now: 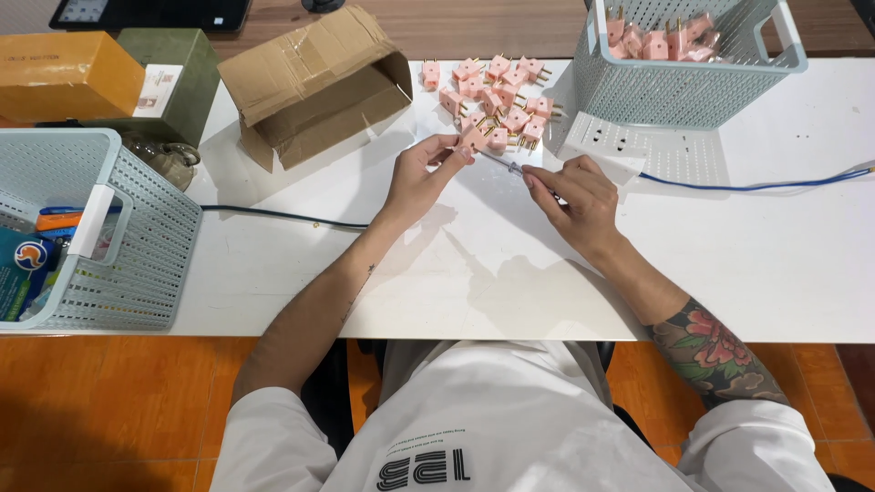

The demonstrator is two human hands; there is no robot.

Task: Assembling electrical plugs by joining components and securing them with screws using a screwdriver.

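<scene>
The left hand (421,175) pinches a pink plug (474,137) between thumb and fingertips. The right hand (570,196) is closed around a thin screwdriver (503,164), whose tip points at that plug. This looks like the fastening step; next, the tip likely needs seating squarely in the screw. Just beyond the grips lies a pile of pink plugs (497,91) on the table (747,264); farther right stands a basket (679,87) holding more.

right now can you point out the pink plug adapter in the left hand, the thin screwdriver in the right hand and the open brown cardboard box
pink plug adapter (475,137), head view, on its pink body
thin screwdriver (499,162), head view, on its bare shaft
open brown cardboard box (310,68), head view, on its top flap
</scene>
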